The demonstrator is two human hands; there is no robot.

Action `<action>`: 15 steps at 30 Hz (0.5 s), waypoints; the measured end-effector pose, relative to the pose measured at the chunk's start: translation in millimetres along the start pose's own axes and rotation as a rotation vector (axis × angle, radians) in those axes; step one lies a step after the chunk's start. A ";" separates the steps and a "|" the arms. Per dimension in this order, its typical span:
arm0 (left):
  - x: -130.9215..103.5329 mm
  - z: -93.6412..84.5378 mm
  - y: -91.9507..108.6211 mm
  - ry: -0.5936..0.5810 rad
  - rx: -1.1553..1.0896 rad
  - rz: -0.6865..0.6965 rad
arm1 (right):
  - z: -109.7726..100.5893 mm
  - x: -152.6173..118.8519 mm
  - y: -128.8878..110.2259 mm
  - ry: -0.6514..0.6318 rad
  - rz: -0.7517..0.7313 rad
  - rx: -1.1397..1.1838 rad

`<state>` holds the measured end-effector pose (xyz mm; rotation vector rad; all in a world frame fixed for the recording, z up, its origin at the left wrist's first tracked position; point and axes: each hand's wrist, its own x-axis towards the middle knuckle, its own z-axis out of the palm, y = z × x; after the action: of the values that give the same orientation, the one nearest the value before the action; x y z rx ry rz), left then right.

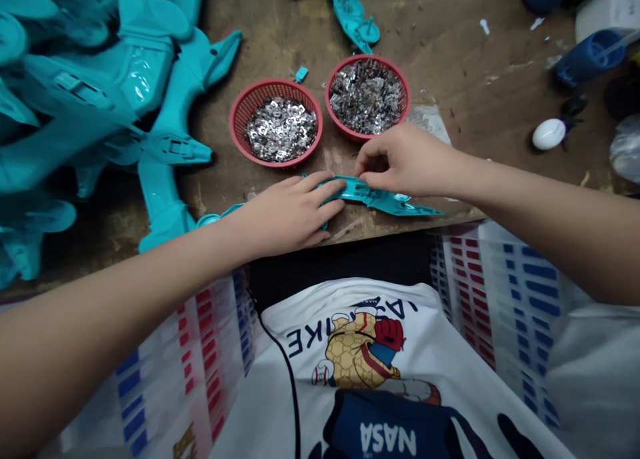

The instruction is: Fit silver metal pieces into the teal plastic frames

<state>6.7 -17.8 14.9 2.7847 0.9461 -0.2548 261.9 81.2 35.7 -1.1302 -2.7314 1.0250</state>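
A long teal plastic part (pixel 395 203) lies near the table's front edge, its pointed end to the right. My left hand (pixel 295 212) lies over its left portion with the fingers spread, pressing it to the table. Above the part's middle, my right hand (pixel 400 160) has thumb and forefinger pinched together; whatever is between the fingertips is too small to make out. Just beyond the hands stand two red baskets: the left basket (pixel 237 127) holds shiny flat metal pieces (pixel 283 129), and the right basket (pixel 406 92) holds darker small metal pieces (pixel 367 96).
A large heap of teal parts (pixel 115 79) covers the table's left side. Another teal part (pixel 349 9) lies behind the baskets. At the right are a blue cup (pixel 590 58), a white oval object (pixel 549 134) and a white box (pixel 607 9). Plastic crates (pixel 520 299) stand below the table edge.
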 end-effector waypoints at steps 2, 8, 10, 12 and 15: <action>-0.4 0.3 0.2 0.052 -0.056 -0.032 | 2.7 -0.5 -1.5 0.038 -0.017 0.091; 1.3 1.7 -0.5 0.193 -0.314 -0.136 | 10.4 -7.9 -8.6 0.158 -0.125 0.111; 1.9 -0.2 -1.4 0.190 -0.416 -0.163 | 12.6 -9.7 -7.0 0.199 -0.202 0.042; 2.1 -2.0 -2.1 0.187 -0.507 -0.175 | 14.0 -10.9 -5.3 0.208 -0.290 -0.027; 2.1 -2.7 -1.9 0.203 -0.583 -0.171 | 13.6 -11.9 -4.6 0.156 -0.385 -0.112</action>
<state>7.5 -14.4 16.9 2.2242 1.0930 0.2517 264.4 63.5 30.4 -0.6200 -2.7512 0.7101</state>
